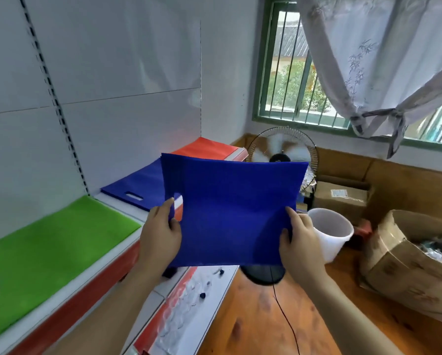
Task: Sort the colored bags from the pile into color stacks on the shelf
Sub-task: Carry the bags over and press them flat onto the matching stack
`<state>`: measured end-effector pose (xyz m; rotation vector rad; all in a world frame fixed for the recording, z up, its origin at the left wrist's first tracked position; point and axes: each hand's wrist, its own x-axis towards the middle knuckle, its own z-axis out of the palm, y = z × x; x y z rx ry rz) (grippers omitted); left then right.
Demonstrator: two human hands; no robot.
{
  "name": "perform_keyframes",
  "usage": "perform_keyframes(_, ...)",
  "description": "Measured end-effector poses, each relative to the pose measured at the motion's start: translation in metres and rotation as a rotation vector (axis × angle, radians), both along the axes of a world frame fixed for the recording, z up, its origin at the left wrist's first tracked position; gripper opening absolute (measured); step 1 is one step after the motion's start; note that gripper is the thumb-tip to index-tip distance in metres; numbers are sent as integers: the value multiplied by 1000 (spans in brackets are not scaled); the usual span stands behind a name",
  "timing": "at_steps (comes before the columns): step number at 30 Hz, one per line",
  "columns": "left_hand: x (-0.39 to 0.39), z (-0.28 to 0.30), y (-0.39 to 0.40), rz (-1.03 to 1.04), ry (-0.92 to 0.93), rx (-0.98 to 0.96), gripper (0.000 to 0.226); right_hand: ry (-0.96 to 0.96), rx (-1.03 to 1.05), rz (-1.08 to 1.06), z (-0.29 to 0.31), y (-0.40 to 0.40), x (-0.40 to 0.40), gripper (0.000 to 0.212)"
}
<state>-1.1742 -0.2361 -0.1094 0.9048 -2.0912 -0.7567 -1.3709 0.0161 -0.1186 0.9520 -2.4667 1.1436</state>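
Blue bag [230, 211] held up in the air over shelf [127, 226] edge; L hand [161, 234] pinches its left side, R hand [299, 242] its right. Behind on shelf: green stack [48, 242], blue stack [138, 185], red stack [207, 148].

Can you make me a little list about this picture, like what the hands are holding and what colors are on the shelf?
held thing: blue bag, up in the air in front of the shelf
left hand: grips the bag's left edge, by the handle hole
right hand: grips the bag's right edge
shelf: three color stacks
nearest stack: green stack
middle stack: blue stack
farthest stack: red stack
matching stack for the bag: likely the blue one
on the floor: fan, white bucket, cardboard box
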Motion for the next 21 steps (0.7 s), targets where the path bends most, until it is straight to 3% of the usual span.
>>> perform_keyframes(8, -63, 4, -46, 259, -50, 3, 50, 1, 51, 234, 20, -93, -115, 56)
perform_keyframes(21, -60, -28, -153, 634, -96, 40, 45, 32, 148, 558, 2, -308, -164, 50)
